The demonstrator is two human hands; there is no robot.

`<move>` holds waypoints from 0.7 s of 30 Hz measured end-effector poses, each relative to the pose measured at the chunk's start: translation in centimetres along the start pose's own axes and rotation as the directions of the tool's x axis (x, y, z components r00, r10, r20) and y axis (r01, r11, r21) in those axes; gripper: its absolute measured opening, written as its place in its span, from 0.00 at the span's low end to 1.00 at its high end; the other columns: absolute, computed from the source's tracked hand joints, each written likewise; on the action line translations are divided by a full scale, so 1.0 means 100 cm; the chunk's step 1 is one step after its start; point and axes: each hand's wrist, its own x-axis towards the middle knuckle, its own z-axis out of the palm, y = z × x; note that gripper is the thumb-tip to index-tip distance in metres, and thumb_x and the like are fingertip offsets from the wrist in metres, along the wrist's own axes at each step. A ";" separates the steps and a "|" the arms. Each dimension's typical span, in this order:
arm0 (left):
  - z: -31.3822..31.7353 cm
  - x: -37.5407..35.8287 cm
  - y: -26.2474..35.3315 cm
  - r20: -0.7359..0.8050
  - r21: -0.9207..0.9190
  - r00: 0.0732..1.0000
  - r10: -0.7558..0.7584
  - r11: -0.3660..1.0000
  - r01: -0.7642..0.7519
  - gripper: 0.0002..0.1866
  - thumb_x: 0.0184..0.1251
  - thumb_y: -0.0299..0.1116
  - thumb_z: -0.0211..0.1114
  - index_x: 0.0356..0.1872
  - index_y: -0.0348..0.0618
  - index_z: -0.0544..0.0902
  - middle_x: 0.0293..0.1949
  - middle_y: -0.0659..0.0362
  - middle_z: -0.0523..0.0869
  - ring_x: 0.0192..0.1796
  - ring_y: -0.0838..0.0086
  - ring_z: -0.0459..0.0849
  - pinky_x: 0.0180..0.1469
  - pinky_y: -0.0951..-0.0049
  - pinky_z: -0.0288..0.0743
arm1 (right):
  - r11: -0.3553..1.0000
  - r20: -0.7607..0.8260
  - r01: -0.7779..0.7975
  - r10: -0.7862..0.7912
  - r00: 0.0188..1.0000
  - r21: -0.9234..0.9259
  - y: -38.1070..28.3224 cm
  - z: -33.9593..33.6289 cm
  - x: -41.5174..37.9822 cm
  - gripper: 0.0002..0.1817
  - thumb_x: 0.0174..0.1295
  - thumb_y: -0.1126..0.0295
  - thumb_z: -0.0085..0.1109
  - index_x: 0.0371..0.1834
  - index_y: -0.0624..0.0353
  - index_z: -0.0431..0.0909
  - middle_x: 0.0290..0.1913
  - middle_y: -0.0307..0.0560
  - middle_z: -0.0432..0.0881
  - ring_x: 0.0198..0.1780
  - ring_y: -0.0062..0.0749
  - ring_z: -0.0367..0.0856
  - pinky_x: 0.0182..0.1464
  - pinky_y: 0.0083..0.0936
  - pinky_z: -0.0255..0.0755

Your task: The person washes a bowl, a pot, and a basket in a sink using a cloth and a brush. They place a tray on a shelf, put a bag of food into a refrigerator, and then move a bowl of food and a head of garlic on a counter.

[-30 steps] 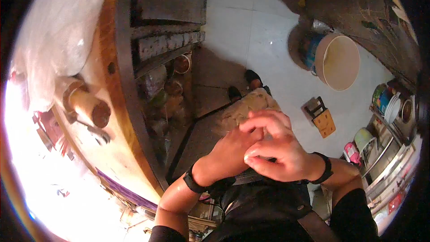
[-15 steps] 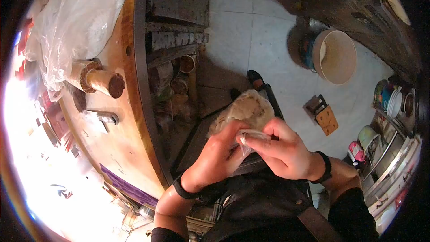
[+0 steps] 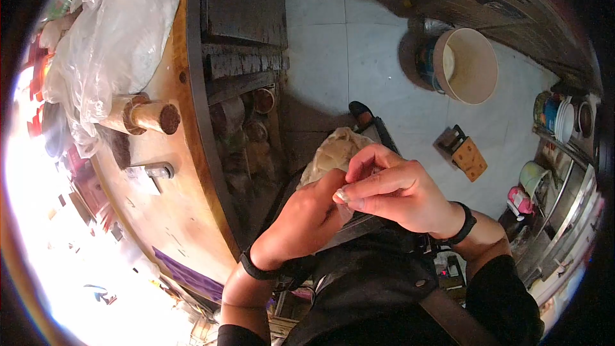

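Note:
A clear plastic bag (image 3: 333, 152) with something pale beige and lumpy inside hangs below and beyond my hands. What fills it cannot be made out. My left hand (image 3: 306, 216) is closed around the bag's gathered neck, with its fingertips mostly hidden. Pinched between thumb and fingers, a bit of the bag's end is in my right hand (image 3: 407, 193), which touches the left one. Much of the bag's neck is covered by the hands.
On the left, a wooden counter (image 3: 192, 208) bears a thick wooden roller (image 3: 150, 117), a large plastic sheet (image 3: 128, 38) and a metal-handled scraper (image 3: 157, 170). A bucket (image 3: 477, 67) and a small wooden stool (image 3: 469, 160) stand on the tiled floor. Shelves with dishes line the right.
My right hand has turned and its fingers have moved up over the bag's neck, now pinching its end. Less of the bag shows. The view has shifted slightly.

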 end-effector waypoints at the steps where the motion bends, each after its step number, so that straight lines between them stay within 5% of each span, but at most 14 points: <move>1: 0.001 0.000 0.002 -0.018 0.057 1.000 0.014 0.998 -0.013 0.14 0.60 0.26 0.62 0.45 0.38 0.70 0.34 0.44 0.81 0.41 0.44 0.81 0.38 0.55 0.74 | 0.998 0.024 -0.049 0.048 0.999 0.037 -0.003 0.000 -0.001 0.12 0.57 0.83 0.63 0.43 0.60 0.84 0.50 0.47 0.73 0.50 0.31 0.76 0.54 0.26 0.73; 9: 0.011 0.001 0.014 -0.109 0.286 0.972 0.208 0.943 -0.169 0.14 0.58 0.24 0.63 0.44 0.37 0.71 0.32 0.48 0.80 0.36 0.50 0.81 0.36 0.59 0.74 | 0.944 -0.033 -0.097 0.114 0.993 0.316 -0.026 0.003 -0.020 0.14 0.59 0.85 0.55 0.46 0.65 0.82 0.52 0.46 0.73 0.51 0.28 0.75 0.51 0.24 0.72; 12: 0.013 -0.004 0.019 -0.245 0.136 0.949 0.196 0.977 -0.167 0.16 0.57 0.23 0.64 0.47 0.36 0.73 0.33 0.52 0.81 0.33 0.59 0.81 0.33 0.66 0.73 | 0.863 -0.152 -0.043 0.138 0.979 0.503 -0.037 0.001 -0.020 0.17 0.57 0.89 0.49 0.45 0.66 0.82 0.52 0.46 0.72 0.46 0.26 0.76 0.46 0.22 0.73; 14: 0.011 -0.005 0.022 -0.280 -0.049 0.897 0.343 0.928 -0.370 0.18 0.55 0.21 0.65 0.49 0.35 0.76 0.32 0.56 0.81 0.29 0.67 0.79 0.31 0.72 0.71 | 0.780 -0.234 0.018 0.166 0.958 0.626 -0.042 0.001 -0.019 0.18 0.56 0.89 0.48 0.45 0.65 0.83 0.51 0.46 0.71 0.43 0.23 0.75 0.41 0.19 0.72; 16: 0.008 -0.003 0.026 -0.275 -0.056 0.906 0.323 0.935 -0.350 0.16 0.54 0.21 0.67 0.46 0.34 0.80 0.30 0.57 0.81 0.27 0.70 0.78 0.30 0.72 0.72 | 0.977 -0.187 0.065 -0.027 0.982 0.202 -0.047 0.004 -0.019 0.17 0.55 0.87 0.49 0.44 0.63 0.84 0.50 0.45 0.71 0.39 0.21 0.72 0.38 0.17 0.67; 18: -0.001 0.000 0.031 -0.255 0.259 0.822 0.508 0.855 -0.448 0.13 0.52 0.22 0.69 0.41 0.35 0.83 0.26 0.58 0.80 0.25 0.70 0.78 0.29 0.71 0.72 | 0.995 -0.153 0.090 -0.081 0.985 0.052 -0.049 0.005 -0.018 0.17 0.53 0.87 0.50 0.43 0.63 0.85 0.48 0.45 0.71 0.38 0.21 0.72 0.37 0.16 0.66; 21: 0.002 -0.003 0.039 -0.322 0.224 0.821 0.471 0.881 -0.418 0.11 0.53 0.19 0.67 0.40 0.36 0.84 0.25 0.58 0.80 0.25 0.71 0.78 0.29 0.73 0.72 | 0.914 -0.088 0.264 -0.303 0.949 -0.308 -0.045 0.002 -0.018 0.19 0.50 0.88 0.51 0.43 0.63 0.85 0.46 0.46 0.71 0.37 0.24 0.71 0.38 0.18 0.66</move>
